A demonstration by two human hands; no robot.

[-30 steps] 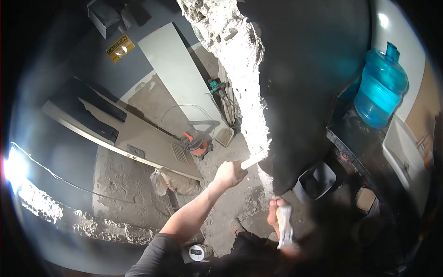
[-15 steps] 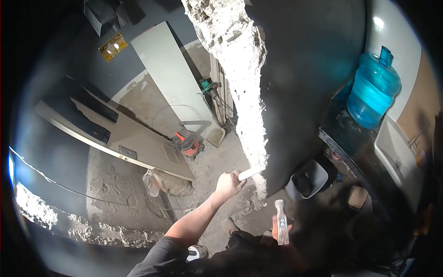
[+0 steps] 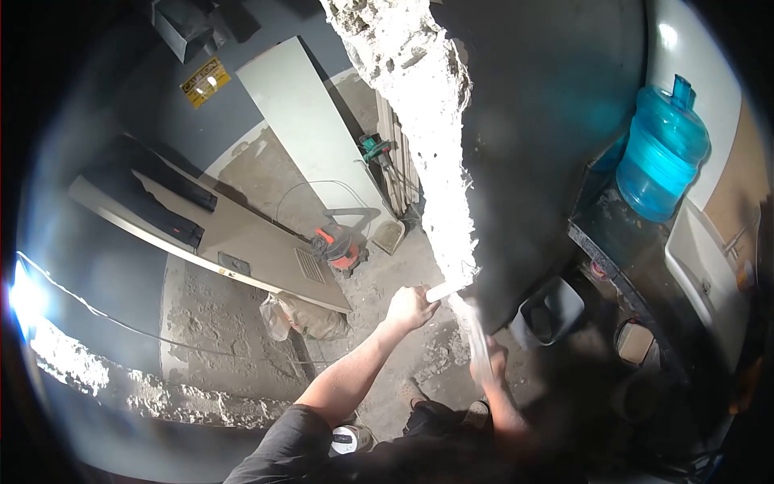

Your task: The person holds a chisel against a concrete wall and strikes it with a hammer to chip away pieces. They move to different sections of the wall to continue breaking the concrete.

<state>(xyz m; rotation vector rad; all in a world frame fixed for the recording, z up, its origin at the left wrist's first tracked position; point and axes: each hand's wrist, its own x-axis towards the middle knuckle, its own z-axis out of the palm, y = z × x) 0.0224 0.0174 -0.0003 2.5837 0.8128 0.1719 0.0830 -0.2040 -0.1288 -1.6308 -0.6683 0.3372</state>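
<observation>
Left hand (image 3: 409, 310), outstretched, grips white cylindrical rod (image 3: 447, 289) near jagged white wall edge (image 3: 443, 169). Right hand (image 3: 497, 363), lower, grips long pale tool (image 3: 479, 345).

The dusty floor (image 3: 393, 273) bears a vacuum (image 3: 342, 248) and a bin (image 3: 569, 300).

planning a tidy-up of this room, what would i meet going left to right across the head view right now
Bright light → yellow caution sign → red-and-black vacuum cleaner → left grip → right grip → grey bin → blue water jug
</observation>
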